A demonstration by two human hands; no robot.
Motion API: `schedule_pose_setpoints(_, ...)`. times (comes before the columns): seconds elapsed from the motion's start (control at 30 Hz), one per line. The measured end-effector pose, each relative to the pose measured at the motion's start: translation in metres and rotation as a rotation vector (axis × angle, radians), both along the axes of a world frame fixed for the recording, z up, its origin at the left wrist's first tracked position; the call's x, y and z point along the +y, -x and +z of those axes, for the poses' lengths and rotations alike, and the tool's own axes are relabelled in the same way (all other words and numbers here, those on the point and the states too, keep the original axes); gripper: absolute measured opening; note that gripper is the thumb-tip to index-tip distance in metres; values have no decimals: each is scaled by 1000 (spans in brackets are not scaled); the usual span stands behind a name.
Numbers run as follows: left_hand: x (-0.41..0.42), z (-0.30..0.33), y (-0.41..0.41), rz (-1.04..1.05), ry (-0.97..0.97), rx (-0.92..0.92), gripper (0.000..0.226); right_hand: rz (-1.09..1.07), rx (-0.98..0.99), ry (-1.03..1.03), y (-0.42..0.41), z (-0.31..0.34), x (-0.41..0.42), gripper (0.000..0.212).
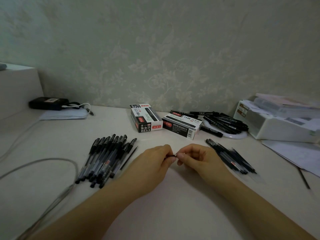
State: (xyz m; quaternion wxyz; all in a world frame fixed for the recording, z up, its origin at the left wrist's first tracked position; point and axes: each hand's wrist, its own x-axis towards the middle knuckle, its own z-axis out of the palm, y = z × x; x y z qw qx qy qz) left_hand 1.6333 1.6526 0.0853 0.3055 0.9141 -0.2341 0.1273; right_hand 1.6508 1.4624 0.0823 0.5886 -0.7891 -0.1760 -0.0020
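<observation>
directions are read as a clock face centred on the hands, with 12 o'clock toward the wall.

1. current state. the left hand (155,159) and the right hand (195,157) meet above the white table top (173,196). each hand has thumb and forefinger curled in, and both pinch one slim black plastic pen part (171,155) between them, one hand at each end. only a short length of the part shows between the fingertips, so it cannot be told whether it is a refill, a tip or a cap. the part is held just clear of the table at the centre of the dial.

2. work done. at 9 o'clock lies a fanned heap of black capped gel pens (103,158), with one thin black refill rod (129,158) just beside it. these pens look complete, so this heap is judged to be the finished stock.

3. work left. at 3 o'clock lies a heap of thin dark pen bodies (230,156), blurred in detail. it is judged to be the supply not yet processed. going by the two heaps, the job is near or past its midpoint.

4. other items. at 12 o'clock stand two black-and-white cardboard marker boxes (147,118). at 1 o'clock is a pile of black markers (225,123). a grey cable (52,161) loops at 9 o'clock, beyond the capped pens.
</observation>
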Motion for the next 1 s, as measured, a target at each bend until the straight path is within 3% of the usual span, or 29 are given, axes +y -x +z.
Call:
schedule_pose_setpoints(0.47, 0, 2, 1, -60, 142, 111, 12, 7, 6, -106, 4, 7, -3, 10)
schedule_pose_setpoints(0.6, -1, 2, 3, -76, 89, 94, 12, -14, 28, -40, 5, 8, 1, 33)
schedule_pose_setpoints(0.83, 1, 1, 2, -46, 65, 80, 9, -141, 11, -76, 1, 7, -5, 4)
schedule_pose_setpoints(1.0, 2, 0, 1, -33, 57, 73, 11, -58, -152, 321, 4, 7, -10, 12)
